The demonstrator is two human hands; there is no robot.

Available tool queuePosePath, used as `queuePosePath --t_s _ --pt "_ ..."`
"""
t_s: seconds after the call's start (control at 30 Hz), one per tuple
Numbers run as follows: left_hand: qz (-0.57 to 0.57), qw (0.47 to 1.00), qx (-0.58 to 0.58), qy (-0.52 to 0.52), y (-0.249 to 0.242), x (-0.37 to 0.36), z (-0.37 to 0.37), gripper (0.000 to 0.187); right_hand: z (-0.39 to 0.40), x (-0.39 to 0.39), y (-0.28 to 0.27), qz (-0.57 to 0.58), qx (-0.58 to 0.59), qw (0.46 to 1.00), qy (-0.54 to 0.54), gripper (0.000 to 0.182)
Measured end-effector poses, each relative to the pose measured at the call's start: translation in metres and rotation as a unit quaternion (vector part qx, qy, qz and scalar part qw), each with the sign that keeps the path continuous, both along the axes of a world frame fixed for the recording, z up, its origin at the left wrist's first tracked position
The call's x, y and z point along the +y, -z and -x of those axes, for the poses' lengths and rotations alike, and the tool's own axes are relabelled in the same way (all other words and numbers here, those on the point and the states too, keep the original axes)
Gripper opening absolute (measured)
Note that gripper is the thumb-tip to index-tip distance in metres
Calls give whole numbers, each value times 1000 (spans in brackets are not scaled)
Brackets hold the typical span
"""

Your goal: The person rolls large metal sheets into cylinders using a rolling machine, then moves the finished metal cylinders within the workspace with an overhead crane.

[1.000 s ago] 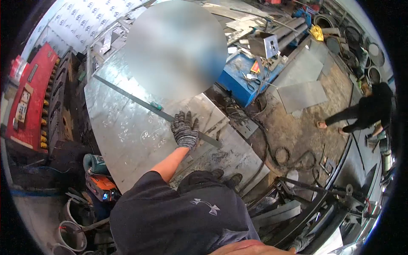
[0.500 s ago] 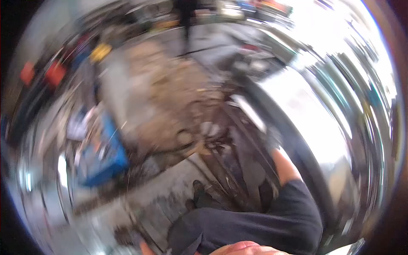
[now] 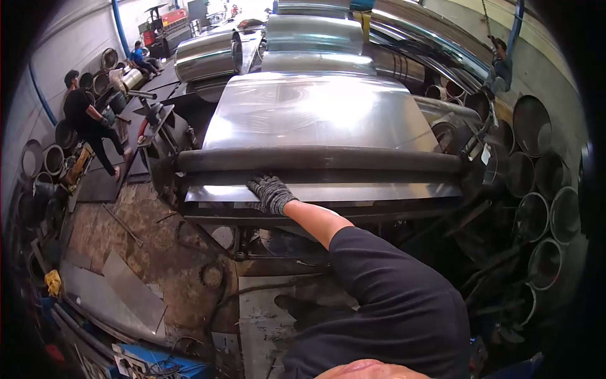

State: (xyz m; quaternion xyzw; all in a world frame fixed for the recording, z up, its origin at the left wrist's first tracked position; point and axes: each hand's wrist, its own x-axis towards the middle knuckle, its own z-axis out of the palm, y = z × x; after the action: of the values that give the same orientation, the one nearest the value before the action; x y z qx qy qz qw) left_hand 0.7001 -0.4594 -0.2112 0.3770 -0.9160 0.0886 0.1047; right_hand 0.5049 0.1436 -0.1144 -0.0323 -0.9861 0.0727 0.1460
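Observation:
My right hand (image 3: 271, 194), in a grey knitted glove, lies palm down at the front edge of a shiny metal sheet (image 3: 379, 191). Its fingers are a little apart and rest on the strip below a long dark roller (image 3: 322, 160). Behind the roller, the broad bright part of the sheet (image 3: 252, 117) stretches back towards large metal rolls (image 3: 315, 35). My left hand is out of view.
One person (image 3: 85, 117) stands at the left; another (image 3: 146, 58) sits farther back. A third person (image 3: 500, 66) is at the upper right. Round metal pipes (image 3: 532, 216) line the right wall. Flat plates (image 3: 132, 290) and a blue machine (image 3: 158, 360) are at the lower left.
The view has swung from a blurred look over the floor to the roller and sheet. My right hand now rests on the sheet's front strip. Fingers seen at the bottom left have gone from view.

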Motion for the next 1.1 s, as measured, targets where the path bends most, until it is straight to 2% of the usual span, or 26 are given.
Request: queuePosePath --t_s 0.23,0.53,0.63,0.77,0.87,1.1 --pt "-1 1000 -23 -14 -1 -16 -5 55 -3 -8 -21 7 -68 998 14 73" --pt "-20 995 -40 -92 -2 -41 -40 55 6 -7 2 -52 -16 998 19 75" --pt "-28 992 -47 -112 -2 -49 -55 55 2 -15 -13 -40 -57 997 26 76" --pt "-38 988 -55 -139 -1 -56 -74 55 3 -13 -9 -78 -43 996 25 74" --pt "-46 985 -58 -159 -1 -60 -87 56 2 -19 -17 -55 -57 996 27 74" --pt "-59 978 -67 -190 2 -68 -119 58 8 -11 -2 -73 -66 995 34 77"
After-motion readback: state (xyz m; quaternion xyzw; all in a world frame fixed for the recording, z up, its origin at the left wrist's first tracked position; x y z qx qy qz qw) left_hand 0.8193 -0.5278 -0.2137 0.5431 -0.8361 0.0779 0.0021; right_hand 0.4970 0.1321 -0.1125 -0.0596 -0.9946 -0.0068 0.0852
